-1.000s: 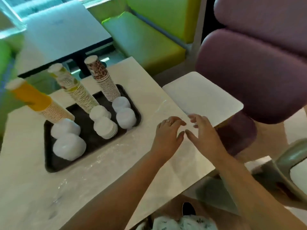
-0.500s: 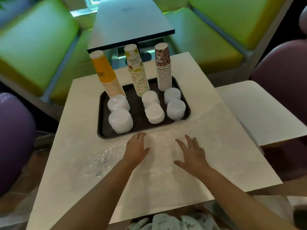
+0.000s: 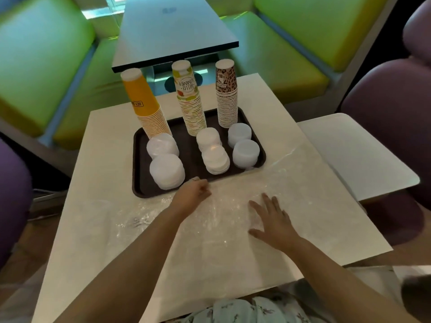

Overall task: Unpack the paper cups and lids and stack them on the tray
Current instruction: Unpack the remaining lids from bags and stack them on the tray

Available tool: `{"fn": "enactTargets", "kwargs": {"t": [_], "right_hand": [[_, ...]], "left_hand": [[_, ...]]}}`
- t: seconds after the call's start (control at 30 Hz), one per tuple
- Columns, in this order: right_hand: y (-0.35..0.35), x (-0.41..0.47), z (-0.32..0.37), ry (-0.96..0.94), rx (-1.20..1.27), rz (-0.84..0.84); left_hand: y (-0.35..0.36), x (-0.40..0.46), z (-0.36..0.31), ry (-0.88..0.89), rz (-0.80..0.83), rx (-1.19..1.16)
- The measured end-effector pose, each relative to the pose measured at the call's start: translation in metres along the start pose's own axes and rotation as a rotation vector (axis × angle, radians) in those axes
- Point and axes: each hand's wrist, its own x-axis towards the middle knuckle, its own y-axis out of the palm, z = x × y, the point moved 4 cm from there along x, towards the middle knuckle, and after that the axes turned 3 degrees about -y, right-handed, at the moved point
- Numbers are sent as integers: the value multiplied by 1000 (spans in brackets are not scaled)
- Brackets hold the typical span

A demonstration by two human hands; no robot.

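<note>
A dark brown tray (image 3: 140, 164) sits on the white table and carries three upside-down cup stacks: yellow (image 3: 147, 106), fruit-printed (image 3: 190, 99) and leopard-printed (image 3: 226, 94). Several piles of white lids (image 3: 166, 170) stand in front of them. Clear plastic wrap (image 3: 233, 206) lies spread over the table near the tray's front edge. My left hand (image 3: 192, 195) has curled fingers on the wrap by the tray's front rim. My right hand (image 3: 272, 220) lies flat on the wrap with fingers spread.
A smaller white side table (image 3: 356, 155) adjoins on the right. Purple chairs (image 3: 396, 94) stand right and left, green benches (image 3: 291, 43) and a dark table (image 3: 172, 29) behind. The table's near edge (image 3: 210, 306) is close to my body.
The view swung from the table's right corner to face the tray. My hands parted: the left moved toward the tray's front rim and curled, the right spread flat on the wrap.
</note>
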Motion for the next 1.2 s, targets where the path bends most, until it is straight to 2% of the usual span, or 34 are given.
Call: {"fn": "enactTargets", "kwargs": {"t": [0.1,0.17,0.23,0.3,0.47,0.6,0.7,0.8,0.87,1.0,1.1,1.2], "right_hand": [[-6,-1,-1,20,93,-48],[-21,-5,2,4,221,-214],[-43,-11,12,-70,319,-399],[-63,-16,25,-176,410,-482],[-83,-25,64,-352,528,-327],[-90,-31,80,-338,684,-317],[-93,-31,76,-283,889,-382],[-99,-27,67,-273,1105,-380],[-108,-28,62,-276,1184,-343],[-129,-30,55,-320,1346,-298],[-133,-27,47,-293,1542,-333],[-127,-28,52,-342,1469,-249]], "left_hand": [[-14,3,-12,15,220,-190],[-26,2,-24,14,324,-306],[-40,1,-39,27,337,-363],[-54,3,-51,44,285,-418],[-76,0,-86,75,137,-614],[-88,-3,-112,92,19,-845],[-91,-5,-122,166,-38,-861],[-96,-3,-122,264,-132,-716],[-102,-1,-118,321,-100,-610],[-104,0,-110,271,103,-650],[-101,3,-109,179,17,-698],[-97,3,-114,139,-75,-832]]}}
